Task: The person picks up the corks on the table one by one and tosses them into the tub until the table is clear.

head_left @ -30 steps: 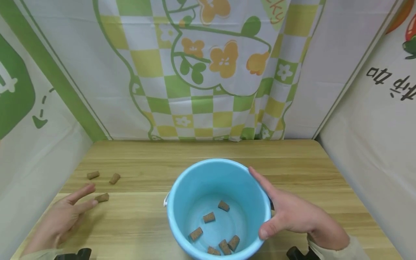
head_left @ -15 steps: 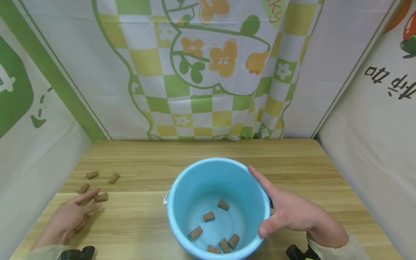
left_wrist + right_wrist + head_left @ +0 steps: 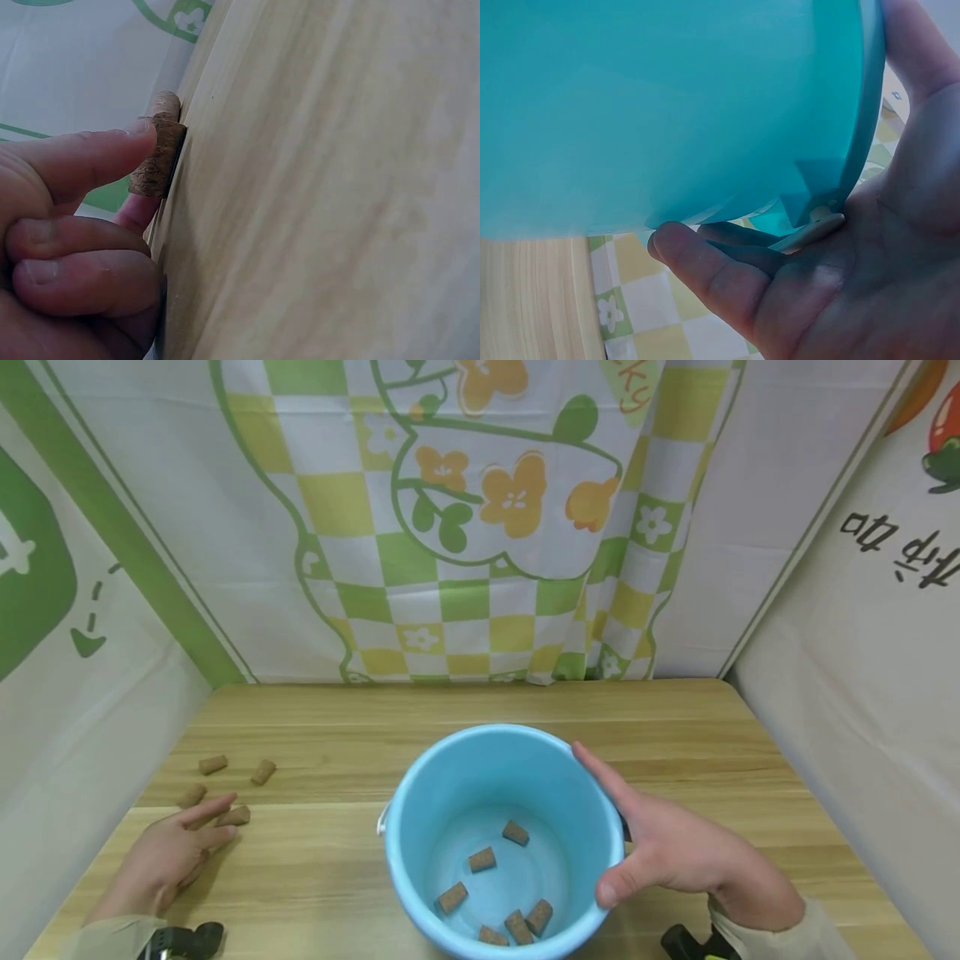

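Note:
At the left of the table, my left hand (image 3: 161, 862) pinches a brown cork (image 3: 234, 816) between thumb and index finger. In the left wrist view the thumb lies across this cork (image 3: 159, 161), and the other fingers are curled into the palm. Just past the hand lies a second cork (image 3: 192, 795). My right hand (image 3: 675, 852) grips the right side of a light blue bucket (image 3: 506, 768), thumb at the rim. The right wrist view has its fingers against the bucket's outer wall (image 3: 667, 112), by the handle mount (image 3: 814, 231).
Two more corks, one (image 3: 213, 764) further left and one (image 3: 263, 772) nearer the bucket, lie beyond the left hand. Several corks (image 3: 482, 860) rest on the bucket's floor. A patterned curtain (image 3: 480, 602) hangs behind the wooden table (image 3: 322, 860), with fabric walls at both sides.
My left hand has moved slightly right and forward, and its fingers have come around the cork. A cork it hid before shows behind it. The right hand keeps its hold on the bucket.

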Demonstrator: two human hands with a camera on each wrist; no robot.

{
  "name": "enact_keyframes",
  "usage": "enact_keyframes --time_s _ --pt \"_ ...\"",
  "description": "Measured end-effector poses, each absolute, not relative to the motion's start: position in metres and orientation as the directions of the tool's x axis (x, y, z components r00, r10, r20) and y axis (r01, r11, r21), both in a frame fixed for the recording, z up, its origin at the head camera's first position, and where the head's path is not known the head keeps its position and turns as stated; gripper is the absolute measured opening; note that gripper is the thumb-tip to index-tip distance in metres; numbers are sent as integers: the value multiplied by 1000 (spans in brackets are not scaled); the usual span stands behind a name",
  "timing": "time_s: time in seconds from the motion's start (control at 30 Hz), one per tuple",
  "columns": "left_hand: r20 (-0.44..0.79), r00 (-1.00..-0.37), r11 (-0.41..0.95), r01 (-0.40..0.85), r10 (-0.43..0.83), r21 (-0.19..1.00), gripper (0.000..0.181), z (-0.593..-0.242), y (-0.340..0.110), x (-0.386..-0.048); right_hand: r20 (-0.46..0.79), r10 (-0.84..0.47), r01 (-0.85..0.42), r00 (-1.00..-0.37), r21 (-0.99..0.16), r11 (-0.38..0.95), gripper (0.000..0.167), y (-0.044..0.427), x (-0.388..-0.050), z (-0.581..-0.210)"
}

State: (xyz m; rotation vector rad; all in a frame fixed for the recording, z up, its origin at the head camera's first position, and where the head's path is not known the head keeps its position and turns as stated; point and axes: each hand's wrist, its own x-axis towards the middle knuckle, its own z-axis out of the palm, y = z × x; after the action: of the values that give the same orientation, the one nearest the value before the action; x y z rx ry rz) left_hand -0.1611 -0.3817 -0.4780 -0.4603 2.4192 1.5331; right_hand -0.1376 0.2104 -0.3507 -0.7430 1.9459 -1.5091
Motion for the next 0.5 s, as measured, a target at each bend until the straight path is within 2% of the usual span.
enact_keyframes --time_s 0.27,0.5 --pt "-388 -910 394 -413 -147 821 76 -478 -380 -164 -106 -721 -72 -685 -975 211 131 211 -137 -352" --pt "-332 -929 464 -368 -162 805 58 -479 -378 -163 -101 -726 -66 -680 -978 198 131 210 -138 -353"
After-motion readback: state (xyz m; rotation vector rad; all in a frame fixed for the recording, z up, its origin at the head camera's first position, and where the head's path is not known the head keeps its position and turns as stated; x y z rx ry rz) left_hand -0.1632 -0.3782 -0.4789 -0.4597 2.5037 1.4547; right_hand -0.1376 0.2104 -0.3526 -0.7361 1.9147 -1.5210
